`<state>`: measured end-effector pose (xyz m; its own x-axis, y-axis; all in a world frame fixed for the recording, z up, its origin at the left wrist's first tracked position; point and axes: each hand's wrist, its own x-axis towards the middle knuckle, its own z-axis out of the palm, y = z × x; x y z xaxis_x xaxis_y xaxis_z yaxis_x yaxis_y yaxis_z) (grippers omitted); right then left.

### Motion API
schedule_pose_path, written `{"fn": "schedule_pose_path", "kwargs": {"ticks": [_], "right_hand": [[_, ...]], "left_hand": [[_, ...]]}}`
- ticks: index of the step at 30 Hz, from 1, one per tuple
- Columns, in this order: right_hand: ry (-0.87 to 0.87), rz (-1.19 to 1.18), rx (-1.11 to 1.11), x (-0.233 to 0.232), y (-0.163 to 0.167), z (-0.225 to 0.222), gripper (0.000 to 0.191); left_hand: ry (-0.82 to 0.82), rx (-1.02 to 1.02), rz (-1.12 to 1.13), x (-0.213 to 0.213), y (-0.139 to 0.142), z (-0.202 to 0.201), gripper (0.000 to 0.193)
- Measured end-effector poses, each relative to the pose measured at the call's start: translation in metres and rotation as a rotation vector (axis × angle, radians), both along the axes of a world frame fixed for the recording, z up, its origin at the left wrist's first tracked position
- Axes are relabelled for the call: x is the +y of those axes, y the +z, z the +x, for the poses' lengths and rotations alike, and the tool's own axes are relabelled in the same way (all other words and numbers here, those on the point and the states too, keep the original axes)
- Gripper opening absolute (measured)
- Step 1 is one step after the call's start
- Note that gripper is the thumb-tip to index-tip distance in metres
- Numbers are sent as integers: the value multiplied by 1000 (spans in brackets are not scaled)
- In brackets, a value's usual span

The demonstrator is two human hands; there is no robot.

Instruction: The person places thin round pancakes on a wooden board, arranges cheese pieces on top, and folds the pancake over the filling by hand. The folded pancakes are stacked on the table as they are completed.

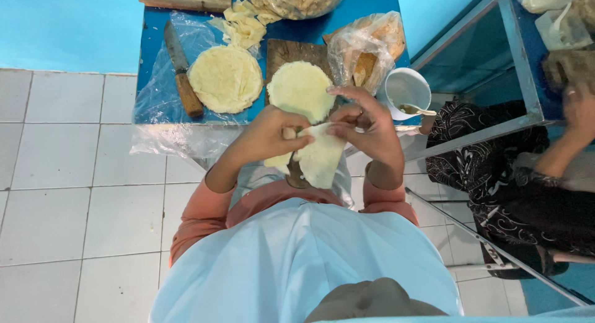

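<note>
Nearest the camera, over a pale blue apron [297,261], both hands meet at a thin, pale sheet of dough [319,156] held in the air just short of the table's near edge. The left hand [263,137] is curled nearly closed, thumb and fingers pinching the sheet's left edge; something small and pale shows at its fingertips, too small to tell what. The right hand [369,128] is half open, its fingertips pressing the sheet's upper right edge while the other fingers arch above it. The sheet hangs folded, its lower point drooping toward the apron. By the look of it, the step in hand is folding or wrapping the sheet; a next move would call for keeping both edges pinched evenly so the thin dough neither tears nor slips. Just beyond the hands, on the blue table [372,4], a round disc of dough [300,87] lies on a wooden board [291,50]. To its left sits a second, yellower disc [225,78] on clear plastic, and left of that a knife with a wooden handle [183,69]. To the right stand a white cup with a spoon [406,91] and a plastic bag [365,44]. Farther back lie cut dough strips [245,26]. At far right, another person in dark patterned clothing [496,168] works at a separate blue frame table [517,56].
</note>
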<state>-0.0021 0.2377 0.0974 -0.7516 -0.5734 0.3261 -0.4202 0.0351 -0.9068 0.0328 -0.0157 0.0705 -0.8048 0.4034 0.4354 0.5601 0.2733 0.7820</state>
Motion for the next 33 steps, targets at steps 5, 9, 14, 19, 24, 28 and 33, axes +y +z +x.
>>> {"fn": "schedule_pose_path", "kwargs": {"ticks": [5, 9, 14, 19, 24, 28, 33], "right_hand": [[-32, 208, 236, 5, 5, -39, 63], [-260, -34, 405, -22, -13, -93, 50], [-350, 148, 575, -23, -56, -91, 39], [-271, 264, 621, -15, -97, -51, 20], [-317, 281, 694, -18, -104, -44, 20], [-324, 376, 652, -16, -97, -34, 37], [-348, 245, 539, -14, -85, -21, 43]], "left_hand": [[342, 70, -225, -6, -2, -24, 18], [466, 431, -145, -10, 1, -76, 13], [473, 460, -271, -12, -29, -83, 12], [410, 357, -458, -5, -69, -51, 15], [442, 371, -473, -6, -78, -40, 8], [426, 339, -444, -6, -70, -36, 14], [341, 289, -111, -16, -45, -24, 25]]}}
